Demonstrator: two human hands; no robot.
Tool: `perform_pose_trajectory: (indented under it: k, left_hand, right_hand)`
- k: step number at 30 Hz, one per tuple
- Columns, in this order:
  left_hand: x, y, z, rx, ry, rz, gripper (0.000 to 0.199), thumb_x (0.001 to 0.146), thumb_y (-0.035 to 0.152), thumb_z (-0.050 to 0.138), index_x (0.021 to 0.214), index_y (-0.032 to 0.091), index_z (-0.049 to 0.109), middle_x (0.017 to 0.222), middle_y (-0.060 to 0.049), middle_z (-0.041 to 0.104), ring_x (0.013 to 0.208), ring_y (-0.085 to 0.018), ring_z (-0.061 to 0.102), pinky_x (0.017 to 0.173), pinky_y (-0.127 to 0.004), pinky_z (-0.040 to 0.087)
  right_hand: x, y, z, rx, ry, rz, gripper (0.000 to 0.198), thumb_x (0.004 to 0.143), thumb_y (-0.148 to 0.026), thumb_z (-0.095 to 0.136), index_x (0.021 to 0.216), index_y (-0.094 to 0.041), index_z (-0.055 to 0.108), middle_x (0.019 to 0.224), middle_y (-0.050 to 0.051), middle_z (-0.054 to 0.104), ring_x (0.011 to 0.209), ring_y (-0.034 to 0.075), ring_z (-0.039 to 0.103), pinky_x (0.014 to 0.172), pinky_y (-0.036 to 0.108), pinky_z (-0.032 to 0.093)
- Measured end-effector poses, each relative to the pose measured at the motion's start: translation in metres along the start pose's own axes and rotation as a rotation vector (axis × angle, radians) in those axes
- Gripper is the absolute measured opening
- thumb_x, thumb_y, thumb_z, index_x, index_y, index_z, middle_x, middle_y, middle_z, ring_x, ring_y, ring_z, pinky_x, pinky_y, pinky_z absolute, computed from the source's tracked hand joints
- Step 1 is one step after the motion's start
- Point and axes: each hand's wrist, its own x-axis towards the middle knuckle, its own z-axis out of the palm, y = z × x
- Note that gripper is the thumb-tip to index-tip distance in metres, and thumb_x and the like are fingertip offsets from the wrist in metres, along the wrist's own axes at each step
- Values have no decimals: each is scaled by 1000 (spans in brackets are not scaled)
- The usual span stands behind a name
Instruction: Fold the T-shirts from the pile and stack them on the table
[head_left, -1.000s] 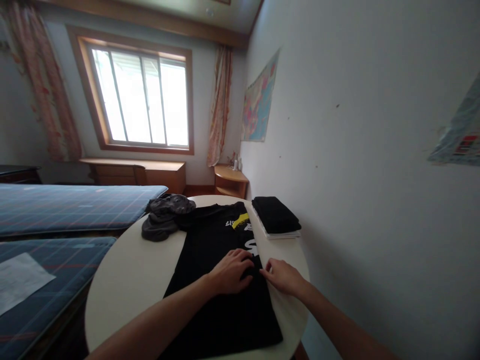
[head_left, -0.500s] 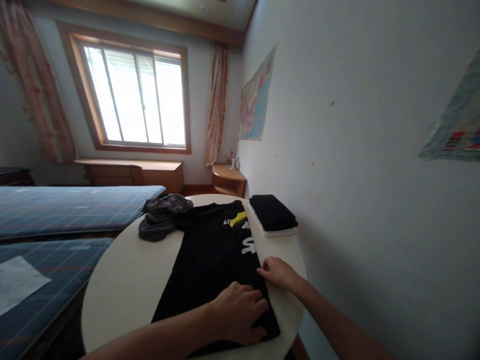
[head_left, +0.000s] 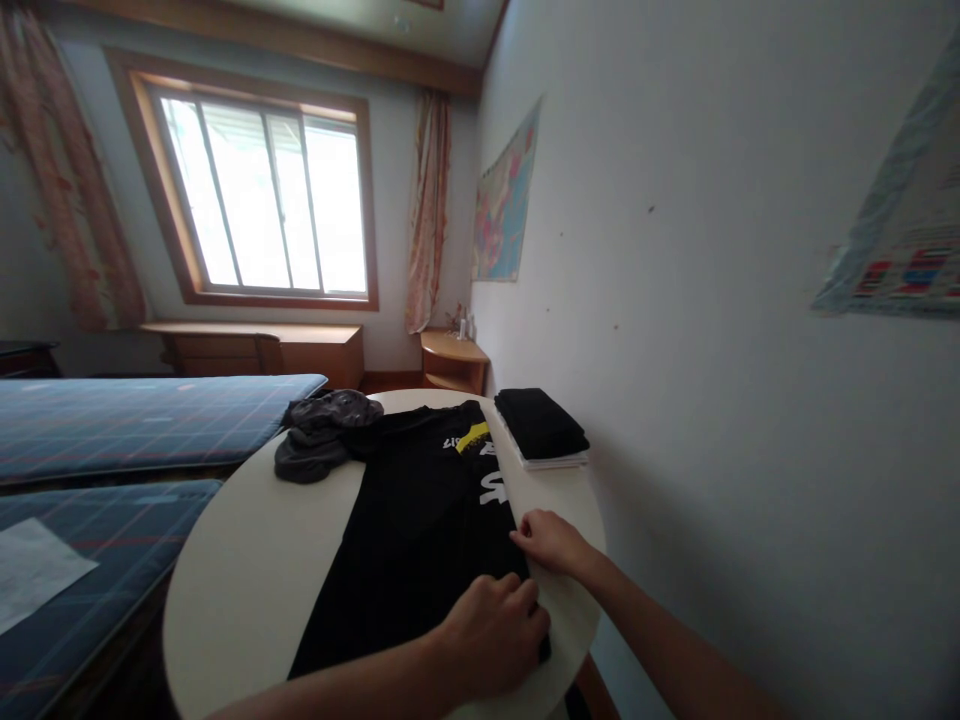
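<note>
A black T-shirt (head_left: 420,540) lies flat along the round white worktop (head_left: 255,550), its printed part toward the far side. The left hand (head_left: 495,632) rests palm down on the shirt's near right corner, fingers together and slightly bent, the forearm coming in low from the near edge. The right hand (head_left: 550,540) touches the shirt's right edge with its fingers curled together. Beyond lie a grey garment (head_left: 319,440) and a folded black stack (head_left: 540,425).

**Other Things in the Room**

A gray bundle of clothes (head_left: 319,440) sat far on the round table (head_left: 247,540). A folded black pile (head_left: 540,425) lay far right. Blue beds (head_left: 142,425) stood left. A map (head_left: 501,205) hung on the wall near the window (head_left: 262,200).
</note>
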Motion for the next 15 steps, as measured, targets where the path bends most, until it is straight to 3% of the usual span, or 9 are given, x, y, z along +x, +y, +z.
perform_pose_trajectory:
  k: [15]
  left_hand:
    - [-1, 5, -9, 12, -75, -66, 20, 90, 36, 56, 93, 16, 60, 91, -7, 65, 82, -23, 64, 60, -31, 49]
  right_hand:
    - [7, 7, 5, 53, -5, -32, 27, 86, -38, 57, 81, -17, 73, 85, 8, 75, 78, 20, 68, 63, 26, 38]
